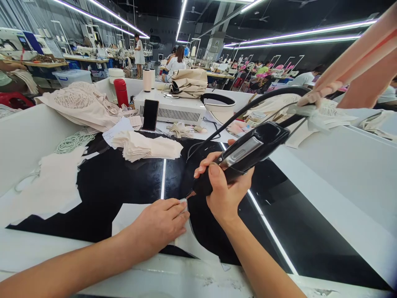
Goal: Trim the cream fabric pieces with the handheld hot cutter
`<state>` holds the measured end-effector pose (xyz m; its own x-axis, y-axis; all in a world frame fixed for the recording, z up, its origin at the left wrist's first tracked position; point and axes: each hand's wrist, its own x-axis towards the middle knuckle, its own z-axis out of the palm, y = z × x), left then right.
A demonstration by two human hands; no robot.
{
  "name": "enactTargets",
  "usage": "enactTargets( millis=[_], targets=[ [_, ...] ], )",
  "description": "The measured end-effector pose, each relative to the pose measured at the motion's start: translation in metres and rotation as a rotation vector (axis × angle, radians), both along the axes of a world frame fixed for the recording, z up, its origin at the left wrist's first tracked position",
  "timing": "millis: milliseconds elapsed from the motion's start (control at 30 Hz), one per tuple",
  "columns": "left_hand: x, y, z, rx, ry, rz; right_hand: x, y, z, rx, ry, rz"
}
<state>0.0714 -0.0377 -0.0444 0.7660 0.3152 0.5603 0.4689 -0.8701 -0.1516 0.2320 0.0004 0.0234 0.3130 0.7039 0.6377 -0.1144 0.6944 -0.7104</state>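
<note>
My right hand is closed around a black corded hand tool with a metal plate on its side, possibly a hot knife. The tool tilts down to the left, and its narrow tip comes close to my left fingertips. My left hand lies flat with its fingers pressing a pale fabric piece on the black glossy tabletop. A small whitish edge shows at those fingertips; what it is I cannot tell. Part of the fabric is hidden under the hand.
A stack of beige fabric pieces lies ahead, beside more cut fabric on the left. Behind stand a phone, a white vented box and a red bottle. The tool's black cable arches toward hanging peach cloth.
</note>
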Motion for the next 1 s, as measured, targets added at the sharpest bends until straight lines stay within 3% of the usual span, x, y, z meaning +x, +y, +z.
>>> enactTargets(
  millis=[700,1000],
  targets=[
    [-0.0009,-0.0014,-0.0028,0.004,0.076,0.026,-0.0024,0.0002,-0.0009,-0.013,-0.009,-0.007],
    [-0.0011,-0.0016,-0.0017,-0.083,0.114,0.033,-0.0035,-0.0002,0.0,-0.021,-0.011,-0.002]
  ],
)
